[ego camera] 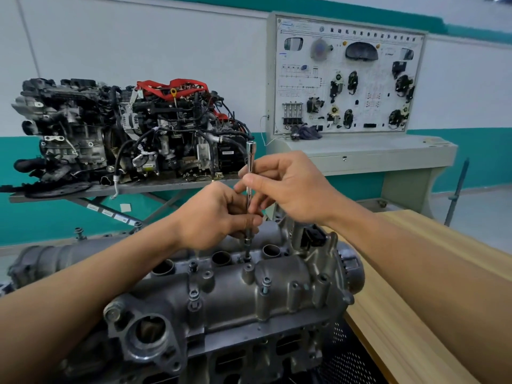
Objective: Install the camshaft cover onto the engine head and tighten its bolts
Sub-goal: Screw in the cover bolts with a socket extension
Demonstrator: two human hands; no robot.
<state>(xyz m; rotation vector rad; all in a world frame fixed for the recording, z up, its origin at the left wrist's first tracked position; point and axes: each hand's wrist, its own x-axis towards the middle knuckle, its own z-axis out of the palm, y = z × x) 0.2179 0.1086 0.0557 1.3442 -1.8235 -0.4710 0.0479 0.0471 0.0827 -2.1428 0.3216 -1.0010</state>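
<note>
Back of the shop there's a full engine (124,128) on a grey stand (166,187) on the left, and a wiring trainer board (349,79) on its console to the right. A wooden bench (415,273) runs down the right side.

Up front the cover (227,300) sits on the head (249,353), right below both hands, with round wells (221,258) open along its far edge.

The left hand (219,214) is curled round the lower part of a long chrome extension (250,153), fingers pinching it just above the tip. The right hand (288,187) pinches the same bar higher up, thumb and forefinger on the shaft, with the top end poking out above the fingers.

The bar stands pretty much upright, tip down on the cover between two of the wells. I can't make out what's under the tip.

Nearer the camera a couple of bolts (265,284) stand proud of the cover, one near the middle with threads showing and one further left.
</note>
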